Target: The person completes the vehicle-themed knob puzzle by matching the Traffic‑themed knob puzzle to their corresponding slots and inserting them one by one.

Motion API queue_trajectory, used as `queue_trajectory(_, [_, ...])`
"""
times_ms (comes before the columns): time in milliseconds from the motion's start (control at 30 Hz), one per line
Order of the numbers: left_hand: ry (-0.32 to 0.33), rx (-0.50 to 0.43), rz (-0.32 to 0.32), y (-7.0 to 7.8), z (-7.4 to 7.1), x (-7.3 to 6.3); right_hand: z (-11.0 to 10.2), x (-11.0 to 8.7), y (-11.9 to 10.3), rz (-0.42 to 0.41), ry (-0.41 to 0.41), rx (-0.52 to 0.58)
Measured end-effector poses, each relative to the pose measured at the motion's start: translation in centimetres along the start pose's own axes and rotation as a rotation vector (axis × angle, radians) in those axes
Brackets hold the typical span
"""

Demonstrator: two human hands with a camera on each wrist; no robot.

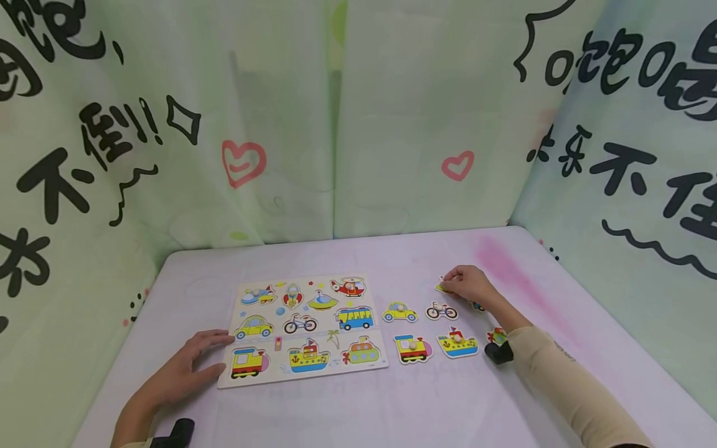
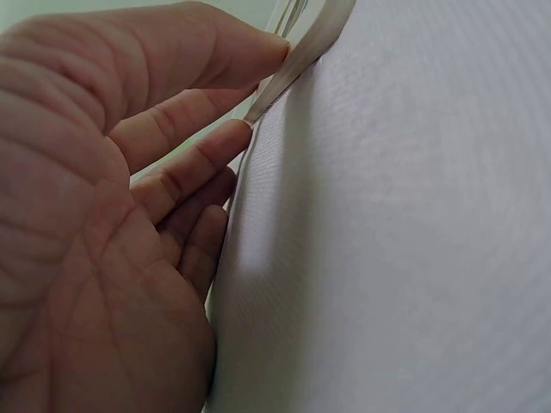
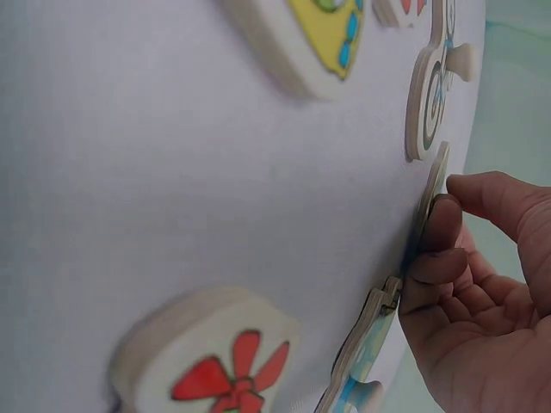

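My left hand (image 1: 178,368) rests at the left edge of a white vehicle puzzle board (image 1: 302,376), fingertips and thumb touching the rim. In the left wrist view the fingers of that hand (image 2: 185,172) are fairly straight against the board's edge (image 2: 301,52). Beyond the board, my right hand (image 1: 470,287) pinches a small yellow puzzle piece (image 1: 439,287), mostly hidden by the fingers. The right wrist view shows this piece (image 3: 428,202) edge-on at the right fingertips, close to the tabletop. A bicycle piece (image 1: 441,311) lies just in front of that hand.
Other loose wooden pieces lie right of the board: a yellow car (image 1: 400,312), a train (image 1: 413,350), a ship (image 1: 457,343), a partly covered submarine (image 1: 496,336) and a bus (image 1: 477,307). The white table (image 1: 302,417) is bounded by printed curtains (image 1: 386,186).
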State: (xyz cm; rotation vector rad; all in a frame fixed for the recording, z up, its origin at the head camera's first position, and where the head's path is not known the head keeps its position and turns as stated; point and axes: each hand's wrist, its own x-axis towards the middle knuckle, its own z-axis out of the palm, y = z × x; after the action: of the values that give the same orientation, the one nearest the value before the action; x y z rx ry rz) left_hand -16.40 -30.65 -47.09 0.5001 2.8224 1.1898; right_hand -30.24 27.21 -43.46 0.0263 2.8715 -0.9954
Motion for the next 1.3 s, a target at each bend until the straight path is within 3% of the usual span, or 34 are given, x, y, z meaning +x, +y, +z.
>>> queue_trajectory(600, [-0.013, -0.012, -0.047, 0.3, 0.1, -0.1, 0.3, 0.3, 0.5, 0.012, 0.033, 0.003])
queue_trajectory(1033, [-0.004, -0.015, -0.015, 0.0, -0.1, -0.2, 1.0, -0.6, -1.0, 0.053, 0.081, 0.26])
queue_trajectory(1300, [-0.007, 0.007, -0.016, 0.1, -0.2, -0.2, 1.9, -0.7, -1.3, 0.054, 0.057, 0.325])
